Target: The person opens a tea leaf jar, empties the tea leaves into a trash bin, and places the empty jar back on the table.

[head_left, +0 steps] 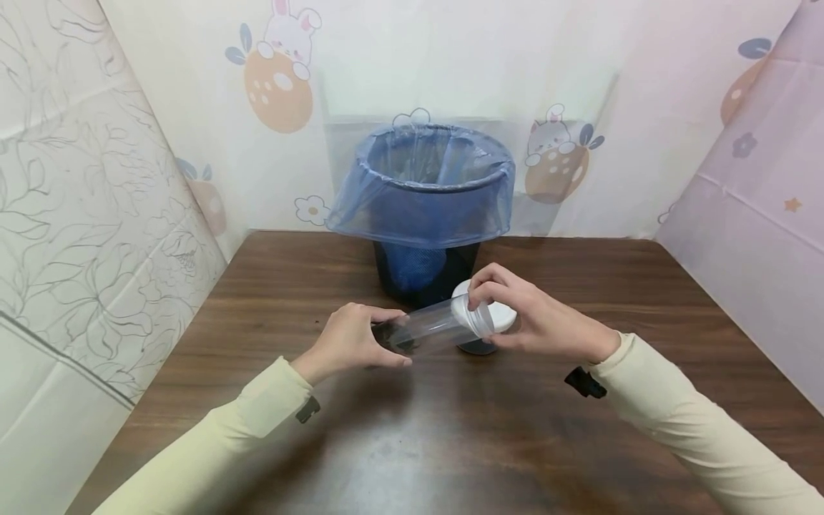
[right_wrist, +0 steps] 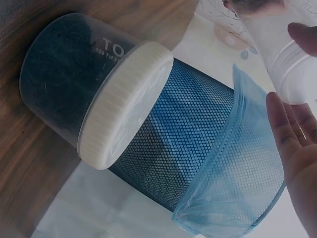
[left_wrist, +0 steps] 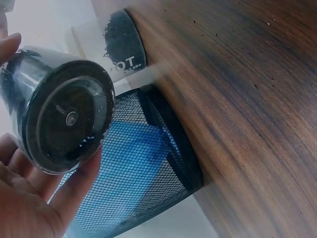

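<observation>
A clear plastic jar [head_left: 433, 329] is held tilted above the table, with dark loose material [head_left: 391, 336] at its lower left end. My left hand [head_left: 352, 336] grips that end between thumb and fingers. In the left wrist view the jar's round base [left_wrist: 69, 116] faces the camera. At the other end, my right hand [head_left: 537, 318] holds the ridged neck [head_left: 479, 320] with its fingers and thumb. Whether a cap sits on the neck I cannot tell. Behind the right hand stands a second clear jar [right_wrist: 57, 74], with dark shredded contents and a white ribbed lid [right_wrist: 130, 106].
A black mesh bin [head_left: 395, 275] lined with a blue plastic bag [head_left: 438, 211] stands at the table's back, against a patterned curtain [head_left: 412, 57]. Small dark specks lie on the brown wooden table [head_left: 450, 443].
</observation>
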Available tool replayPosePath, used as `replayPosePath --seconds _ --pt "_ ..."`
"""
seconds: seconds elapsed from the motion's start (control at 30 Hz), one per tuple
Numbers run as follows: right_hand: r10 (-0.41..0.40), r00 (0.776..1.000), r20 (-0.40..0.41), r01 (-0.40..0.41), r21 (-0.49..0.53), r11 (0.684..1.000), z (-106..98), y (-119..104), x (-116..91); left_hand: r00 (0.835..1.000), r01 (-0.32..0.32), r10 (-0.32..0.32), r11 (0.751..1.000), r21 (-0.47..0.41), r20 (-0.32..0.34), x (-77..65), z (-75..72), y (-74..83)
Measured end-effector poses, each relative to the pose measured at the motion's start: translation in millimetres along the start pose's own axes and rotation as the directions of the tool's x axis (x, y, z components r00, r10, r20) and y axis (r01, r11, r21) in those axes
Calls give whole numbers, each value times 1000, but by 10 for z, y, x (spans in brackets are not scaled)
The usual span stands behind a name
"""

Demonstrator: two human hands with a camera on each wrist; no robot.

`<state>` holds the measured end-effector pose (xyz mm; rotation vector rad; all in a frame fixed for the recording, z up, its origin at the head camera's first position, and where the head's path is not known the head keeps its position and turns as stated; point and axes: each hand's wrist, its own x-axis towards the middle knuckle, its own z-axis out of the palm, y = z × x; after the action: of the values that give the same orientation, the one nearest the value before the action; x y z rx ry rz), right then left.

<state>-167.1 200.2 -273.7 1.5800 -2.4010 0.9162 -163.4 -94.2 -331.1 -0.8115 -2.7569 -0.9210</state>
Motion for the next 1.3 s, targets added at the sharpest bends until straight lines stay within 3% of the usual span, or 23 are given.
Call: replayPosePath --seconds 0.2,0.33,0.5,0.63,0.73,1.1,1.3 --pt "13 1000 -11 -13 -13 1000 21 -11 -11 1000 4 -4 1000 -4 -6 -23 -4 4" --pt "101 994 -43 -103 -56 993 -5 -35 -19 1000 -8 8 1000 10 -14 -35 -8 0" --pt "315 949 -19 -316 -62 947 -31 -82 -12 1000 -3 4 999 39 -16 -50 -17 -6" --pt "389 921 23 -388 -56 920 -10 -97 -1 1000 5 -4 999 49 -20 -61 -28 -1" --pt "390 920 30 -388 -44 920 11 -99 6 1000 6 -4 999 51 -23 -68 -34 2" --pt "302 952 52 -304 36 952 32 -90 -5 999 -6 7 999 39 -32 -116 -38 -2" --pt "206 978 23 -207 26 978 47 -76 -17 999 -19 21 999 41 -37 -130 -38 -1"
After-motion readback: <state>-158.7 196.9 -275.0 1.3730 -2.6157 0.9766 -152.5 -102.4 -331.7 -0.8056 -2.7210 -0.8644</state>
